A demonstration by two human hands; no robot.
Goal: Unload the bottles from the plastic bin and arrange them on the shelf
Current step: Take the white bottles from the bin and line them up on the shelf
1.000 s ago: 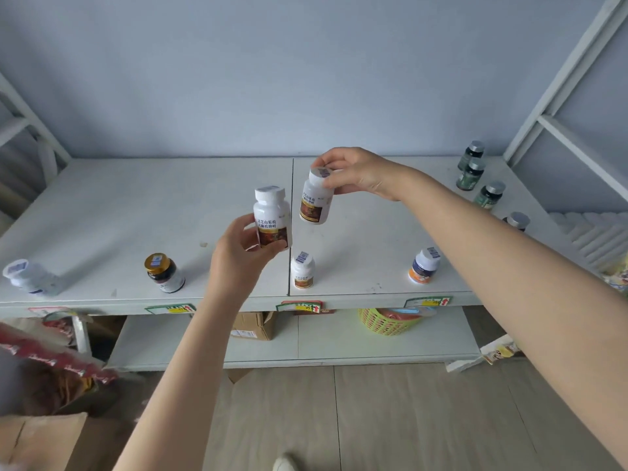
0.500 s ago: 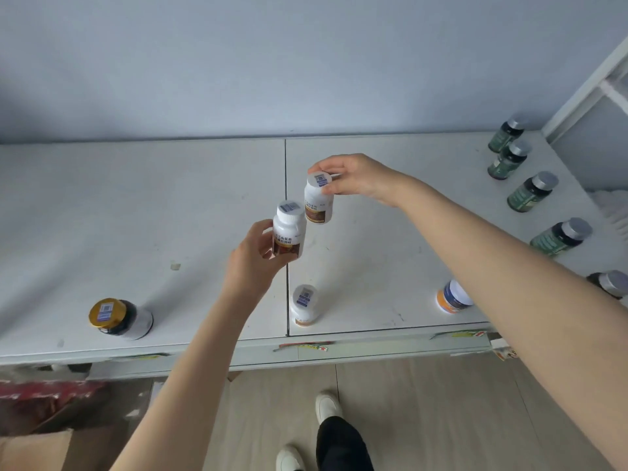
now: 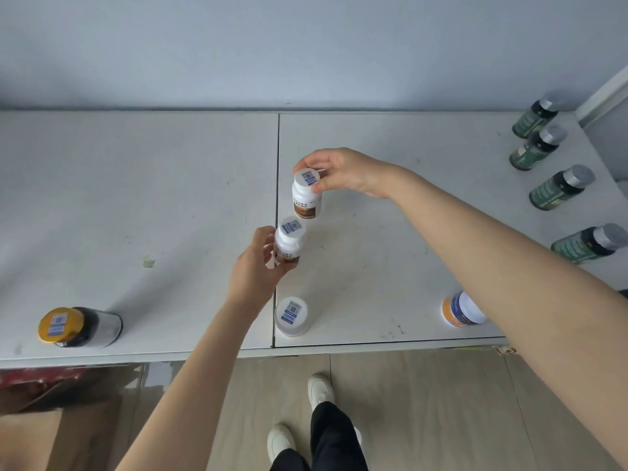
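Lowered since last frame, behind standing bottle (image 3: 291, 316): right fingers (image 3: 319, 188) pinch far bottle's (image 3: 307, 198) cap, left fingers (image 3: 261, 240) grip near bottle (image 3: 289, 241).

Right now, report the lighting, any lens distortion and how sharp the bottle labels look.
Head view, light: soft and even, faint shadows on the shelf. Head view, distortion: green bottles lean outward at right. Head view, sharpness: print on the white bottles in the left hand and right hand too soft to read.
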